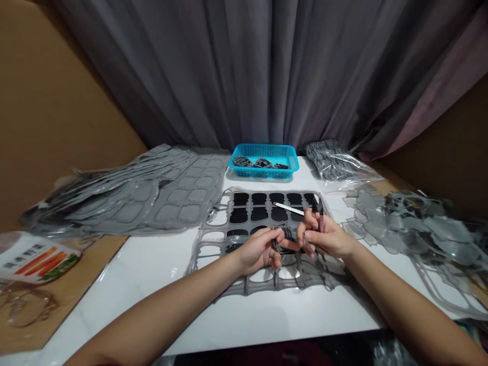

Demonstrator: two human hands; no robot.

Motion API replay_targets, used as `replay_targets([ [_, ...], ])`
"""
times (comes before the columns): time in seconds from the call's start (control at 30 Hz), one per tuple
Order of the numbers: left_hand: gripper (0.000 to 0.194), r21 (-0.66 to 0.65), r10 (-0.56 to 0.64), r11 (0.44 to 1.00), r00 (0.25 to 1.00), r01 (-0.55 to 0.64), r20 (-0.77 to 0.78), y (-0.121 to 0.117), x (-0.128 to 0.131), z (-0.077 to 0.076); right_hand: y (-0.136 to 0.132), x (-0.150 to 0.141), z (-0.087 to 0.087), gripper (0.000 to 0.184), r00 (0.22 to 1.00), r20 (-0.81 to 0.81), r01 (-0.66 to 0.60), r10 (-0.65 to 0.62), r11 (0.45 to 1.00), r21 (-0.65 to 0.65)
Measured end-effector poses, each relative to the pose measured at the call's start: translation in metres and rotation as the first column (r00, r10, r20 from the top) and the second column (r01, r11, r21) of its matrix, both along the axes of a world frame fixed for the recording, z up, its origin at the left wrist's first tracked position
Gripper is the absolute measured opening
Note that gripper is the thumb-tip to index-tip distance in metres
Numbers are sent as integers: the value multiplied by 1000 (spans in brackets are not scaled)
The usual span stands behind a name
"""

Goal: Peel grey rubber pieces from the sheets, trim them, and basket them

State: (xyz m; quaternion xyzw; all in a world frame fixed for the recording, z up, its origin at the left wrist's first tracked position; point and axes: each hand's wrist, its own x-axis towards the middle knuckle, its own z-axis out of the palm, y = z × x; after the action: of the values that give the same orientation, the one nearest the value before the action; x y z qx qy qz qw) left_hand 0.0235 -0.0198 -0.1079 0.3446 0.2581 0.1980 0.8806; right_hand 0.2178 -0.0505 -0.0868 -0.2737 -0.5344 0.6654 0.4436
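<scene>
**Tight at the back, roomy up front**
In front of the sheet [247,206] there's a wide white strip of table [114,315] where a hand can slide through. Behind the sheet, the basket [267,150] blocks the way, with the bag [328,160] just right of it. The left stack [133,198] and right stack [412,223] crowd both sides.

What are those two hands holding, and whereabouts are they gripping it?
The left hand pinches a coiled dark rubbery strip at its edge with the fingers. The right hand grips a slim pink-handled tool around its handle; what tool exactly is unclear.
</scene>
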Motion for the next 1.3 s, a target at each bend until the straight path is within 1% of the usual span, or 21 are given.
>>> replay_targets([
  [0.07, 34, -5, -3, 1000, 1000, 3, 18, -1, 0, 1, 4, -4, -5, 47, 995, -3, 101, -101, 995, 1],
  [0.17, 32, -9, 22, 1000, 999, -21, 39, 1, -1, 2, 11, -4, -11, 40, 965, 0, 261, -262, 965, 35],
  [0.23, 33, -24, 21, 1000, 999, -20, 42, 4, -2, 1, 13, -2, -12, 39, 948, 24, 313, -316, 946, 88],
  [0.27, 35, -35, 10, 999, 999, -8, 40, 6, -2, 0, 12, -1, -11, 38, 945, 47, 316, -324, 941, 124],
  [0.33, 39, -56, -29, 998, 999, 30, 29, 9, -2, -4, 7, 1, -7, 35, 946, 114, 279, -305, 939, 200],
  [0.4, 44, -63, -75, 995, 997, 75, 9, 9, -2, -6, -1, -1, -2, 30, 945, 191, 211, -264, 942, 259],
  [0.47, 50, -49, -100, 994, 995, 100, -10, 7, -2, -7, -9, -5, 0, 27, 938, 251, 161, -237, 943, 290],
  [0.53, 52, -15, -99, 995, 995, 99, -15, 3, -2, -4, -13, -9, -1, 26, 927, 288, 149, -241, 940, 307],
  [0.6, 45, 19, -77, 997, 997, 77, -6, 0, -2, 1, -13, -12, -4, 26, 926, 292, 154, -240, 945, 289],
  [0.67, 41, 43, -38, 998, 999, 37, 11, -1, -2, 6, -8, -11, -7, 29, 939, 266, 157, -220, 958, 238],
  [0.73, 48, 61, 25, 998, 999, -27, 34, 0, -3, 8, -2, -10, -10, 34, 956, 222, 153, -192, 971, 182],
  [0.83, 59, 89, 119, 988, 990, -125, 70, 3, -3, 7, 4, -9, -13, 44, 972, 169, 138, -161, 981, 138],
  [0.9, 62, 103, 158, 981, 984, -166, 83, 4, -4, 5, 6, -10, -15, 45, 979, 143, 129, -144, 985, 114],
  [0.97, 61, 108, 169, 978, 982, -178, 87, 4, -4, 5, 7, -10, -17, 43, 982, 122, 135, -147, 986, 102],
  [1.07, 53, 94, 129, 986, 989, -136, 79, 4, -5, 5, 9, -8, -20, 40, 973, 89, 201, -212, 972, 120],
  [1.17, 43, 50, 34, 998, 997, -37, 64, 6, -7, 4, 11, -2, -18, 36, 957, 101, 254, -273, 952, 169],
  [1.3, 52, -2, -139, 990, 987, 139, 77, 9, -9, -2, 6, 1, -9, 35, 956, 194, 172, -218, 958, 230],
])
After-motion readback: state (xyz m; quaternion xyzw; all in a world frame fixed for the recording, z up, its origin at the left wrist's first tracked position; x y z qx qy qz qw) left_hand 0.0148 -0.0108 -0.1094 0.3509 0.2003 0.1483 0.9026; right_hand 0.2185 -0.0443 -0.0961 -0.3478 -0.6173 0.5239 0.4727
